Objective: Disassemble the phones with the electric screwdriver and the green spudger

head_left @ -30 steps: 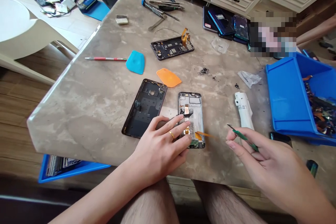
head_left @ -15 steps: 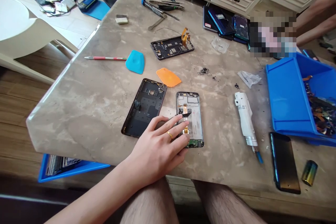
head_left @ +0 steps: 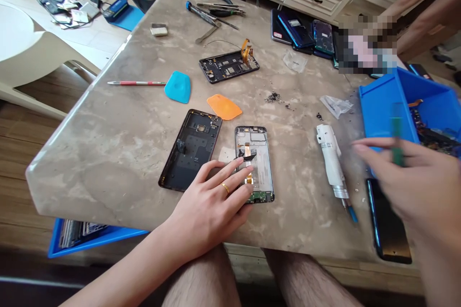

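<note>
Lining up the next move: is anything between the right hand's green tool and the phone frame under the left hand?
Yes: a white power tool lies on the stone tabletop between the right hand, holding the blurred green tool, and the phone frame. The left hand also covers the frame's lower left side.

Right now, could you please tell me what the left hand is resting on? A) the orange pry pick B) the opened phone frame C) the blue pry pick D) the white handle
B: the left hand lies with its fingers across the lower part of the opened phone frame.
</note>
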`<state>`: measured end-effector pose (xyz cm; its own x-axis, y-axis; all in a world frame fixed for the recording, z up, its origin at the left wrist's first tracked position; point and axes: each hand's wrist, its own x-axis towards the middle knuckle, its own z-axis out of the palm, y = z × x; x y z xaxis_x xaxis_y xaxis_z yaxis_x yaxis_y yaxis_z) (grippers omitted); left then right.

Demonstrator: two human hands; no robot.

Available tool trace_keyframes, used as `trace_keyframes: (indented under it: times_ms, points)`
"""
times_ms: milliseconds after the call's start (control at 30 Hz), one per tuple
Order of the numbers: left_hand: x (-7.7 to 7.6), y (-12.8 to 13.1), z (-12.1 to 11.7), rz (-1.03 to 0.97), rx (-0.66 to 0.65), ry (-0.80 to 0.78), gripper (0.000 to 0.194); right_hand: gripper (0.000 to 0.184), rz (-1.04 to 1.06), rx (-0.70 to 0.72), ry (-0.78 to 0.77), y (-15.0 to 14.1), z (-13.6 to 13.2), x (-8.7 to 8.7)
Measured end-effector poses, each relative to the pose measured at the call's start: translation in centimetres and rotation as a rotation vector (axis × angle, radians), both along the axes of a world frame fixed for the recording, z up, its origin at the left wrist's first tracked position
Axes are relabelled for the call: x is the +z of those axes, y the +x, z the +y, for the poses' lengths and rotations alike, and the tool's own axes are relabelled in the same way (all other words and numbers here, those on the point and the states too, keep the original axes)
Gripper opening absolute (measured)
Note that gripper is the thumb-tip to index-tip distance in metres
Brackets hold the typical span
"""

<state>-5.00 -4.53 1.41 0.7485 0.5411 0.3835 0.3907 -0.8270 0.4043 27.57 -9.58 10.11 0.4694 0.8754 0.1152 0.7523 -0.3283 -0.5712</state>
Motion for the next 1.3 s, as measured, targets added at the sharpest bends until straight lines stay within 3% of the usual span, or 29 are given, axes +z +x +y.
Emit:
trace_keyframes:
  times_ms: [67,167,333,633,800,900,1033,1133,1300]
  points:
    - [0.0,0.0,0.0,0.001,-0.001,0.001,0.015,0.019,0.054,-0.024,-0.113,-3.2,2.0,-1.2]
    - [0.0,0.0,0.0,0.010,-0.010,-0.007,0.016,0.017,0.051,0.145,-0.236,-7.3,5.3,-2.9]
    - [0.0,-0.1,0.0,0.021,-0.011,-0.012,0.016,0.022,-0.014,0.193,-0.358,-9.7,8.2,-3.9]
    - [0.1,0.0,0.0,0.015,0.000,0.016,0.015,0.017,-0.026,0.253,-0.424,-9.6,9.0,-3.1]
    - [0.0,-0.1,-0.1,0.007,-0.008,0.004,0.015,0.021,0.118,0.267,-0.256,-8.9,8.6,-3.4]
    - [0.0,-0.1,-0.1,0.008,-0.006,0.000,0.014,0.007,0.100,0.287,-0.235,-8.9,8.6,-3.9]
    - [0.1,-0.1,0.0,0.006,-0.006,0.002,0.014,0.021,0.040,0.389,-0.184,-8.9,8.7,-4.3]
    - [0.1,-0.1,0.0,0.015,-0.009,0.001,0.014,0.026,-0.020,0.493,-0.233,-8.1,8.8,-4.1]
    - [0.2,0.1,0.1,0.017,-0.005,0.009,0.014,0.025,-0.219,0.785,-0.276,-6.1,9.6,-3.5]
